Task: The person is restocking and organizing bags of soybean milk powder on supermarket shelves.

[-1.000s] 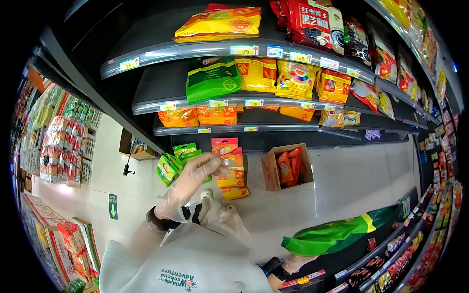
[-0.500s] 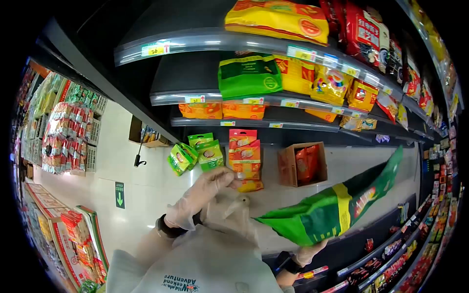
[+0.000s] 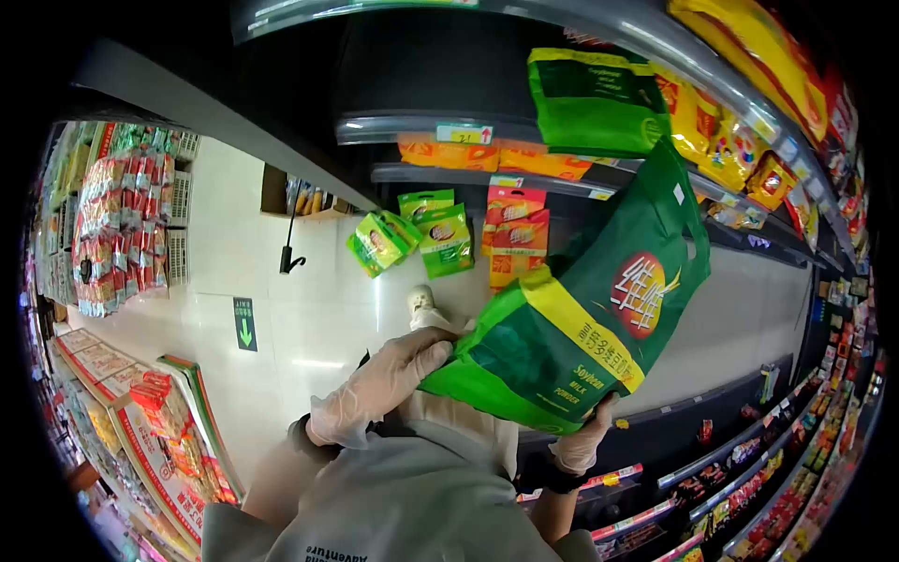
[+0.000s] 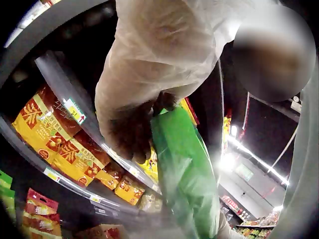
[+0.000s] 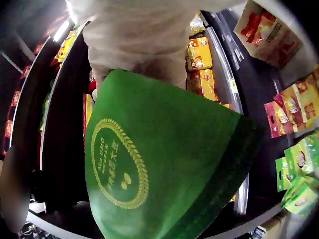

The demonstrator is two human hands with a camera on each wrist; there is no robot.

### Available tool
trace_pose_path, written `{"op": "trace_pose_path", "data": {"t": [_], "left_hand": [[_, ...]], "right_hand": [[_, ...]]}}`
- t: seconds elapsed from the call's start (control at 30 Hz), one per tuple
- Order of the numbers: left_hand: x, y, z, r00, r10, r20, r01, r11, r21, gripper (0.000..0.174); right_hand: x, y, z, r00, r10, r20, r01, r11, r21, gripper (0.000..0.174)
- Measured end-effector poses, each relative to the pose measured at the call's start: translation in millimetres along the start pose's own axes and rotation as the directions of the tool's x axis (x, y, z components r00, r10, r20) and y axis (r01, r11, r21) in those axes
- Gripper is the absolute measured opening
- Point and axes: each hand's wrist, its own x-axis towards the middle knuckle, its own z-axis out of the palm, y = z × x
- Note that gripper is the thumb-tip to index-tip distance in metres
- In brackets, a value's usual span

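A large green bag of soybean milk powder (image 3: 581, 309) is held up in front of me, its printed face showing and its handle end tilted toward the shelves. My gloved left hand (image 3: 384, 384) pinches its lower left corner; in the left wrist view curled fingers (image 4: 132, 134) lie at the edge of the green bag (image 4: 182, 169). Under the lower right corner, my gloved right hand (image 3: 585, 440) grips the bag, with most of its fingers hidden behind it. The right wrist view shows the green back panel (image 5: 164, 149) with a yellow oval print.
Another green bag (image 3: 599, 103) stands on the shelf ahead, beside yellow bags (image 3: 688, 112). Small green bags (image 3: 445, 239) and red-orange bags (image 3: 515, 229) lie on the floor below. A cardboard box (image 5: 266, 37) holds red packs. A second shelf rack (image 3: 749, 468) runs along the right.
My right hand has raised the green bag from the right side to the front, turning its face upward. The left hand has come to its corner and taken hold. The view has shifted left.
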Motion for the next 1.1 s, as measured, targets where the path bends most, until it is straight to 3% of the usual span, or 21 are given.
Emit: {"op": "trace_pose_path", "data": {"t": [0.1, 0.17, 0.23, 0.3, 0.4, 0.47, 0.57, 0.63, 0.7, 0.77, 0.83, 0.9, 0.93, 0.97, 1.03, 1.07, 1.1], "left_hand": [[4.2, -25.8, -10.0, 0.997, -0.058, -0.042, 0.056, 0.997, -0.045, 0.057], [8.2, -31.1, -16.5, 0.997, -0.062, -0.053, 0.059, 0.997, -0.056, 0.059], [13.5, -31.1, -25.0, 0.986, -0.161, 0.048, 0.159, 0.987, 0.039, 0.065], [17.6, -37.6, -25.5, 0.976, -0.208, 0.072, 0.207, 0.978, 0.016, 0.069], [23.2, -45.8, -20.2, 0.989, -0.146, 0.015, 0.147, 0.986, -0.079, 0.071], [31.4, -56.3, -14.4, 0.997, -0.008, -0.074, 0.007, 1.000, -0.018, 0.066], [44.4, -52.7, -15.1, 0.995, -0.089, -0.051, 0.090, 0.996, 0.014, 0.073], [50.8, -52.2, -10.3, 0.993, -0.062, -0.098, 0.062, 0.998, -0.008, 0.072], [55.3, -41.7, -6.1, 0.979, -0.141, -0.147, 0.117, 0.980, -0.162, 0.070], [57.6, -51.0, -0.7, 0.974, -0.119, -0.194, 0.090, 0.984, -0.154, 0.068], [59.9, -40.0, 4.1, 0.961, -0.108, -0.255, 0.070, 0.986, -0.152, 0.067], [55.3, -20.8, 1.7, 0.945, -0.205, -0.255, 0.148, 0.963, -0.225, 0.064], [54.1, -19.5, 6.0, 0.942, -0.194, -0.274, 0.113, 0.951, -0.287, 0.050], [55.5, -13.7, 4.9, 0.942, -0.194, -0.272, 0.112, 0.951, -0.289, 0.050], [50.0, -1.8, 8.5, 0.920, -0.220, -0.324, 0.114, 0.942, -0.315, 0.050], [48.1, 6.4, 9.4, 0.920, -0.198, -0.339, 0.093, 0.949, -0.300, 0.050], [47.3, 7.1, 10.6, 0.912, -0.206, -0.354, 0.101, 0.951, -0.294, 0.050]], "right_hand": [[-0.5, 9.8, 8.8, 0.997, 0.073, -0.022, -0.075, 0.993, -0.094, 0.052], [1.7, 13.8, 8.8, 0.992, 0.126, -0.010, -0.126, 0.990, -0.055, 0.053], [8.4, 18.7, -0.6, 0.988, 0.158, 0.001, -0.157, 0.986, -0.061, 0.053], [12.8, 22.9, -2.2, 0.983, 0.183, 0.015, -0.182, 0.981, -0.061, 0.052], [21.1, 20.0, 8.3, 0.984, 0.178, 0.014, -0.174, 0.973, -0.153, 0.052], [32.5, 22.8, 4.2, 0.982, 0.187, 0.012, -0.180, 0.962, -0.205, 0.054], [50.4, 23.3, -2.5, 0.969, 0.245, 0.034, -0.231, 0.946, -0.228, 0.056], [62.3, 20.6, 3.9, 0.963, 0.265, 0.043, -0.250, 0.943, -0.222, 0.054], [71.1, 12.0, 8.2, 0.950, 0.307, 0.057, -0.289, 0.934, -0.212, 0.052], [83.2, 5.0, 6.8, 0.944, 0.298, 0.145, -0.248, 0.926, -0.284, 0.050], [99.7, -6.0, 11.8, 0.948, 0.287, 0.137, -0.232, 0.919, -0.320, 0.047], [110.1, -18.1, 1.7, 0.937, 0.266, 0.226, -0.064, 0.768, -0.637, 0.044], [108.8, -23.6, 15.9, 0.932, 0.280, 0.229, -0.137, 0.859, -0.492, 0.043], [102.4, -19.1, 36.6, 0.991, 0.062, 0.120, -0.011, 0.923, -0.384, 0.026], [122.3, -38.0, 27.7, 0.897, 0.377, 0.228, -0.330, 0.918, -0.222, 0.031], [123.3, -48.1, 36.1, 0.898, 0.375, 0.229, -0.327, 0.919, -0.222, 0.031], [128.6, -47.6, 42.3, 0.901, 0.345, 0.264, -0.249, 0.909, -0.335, 0.028]]}}
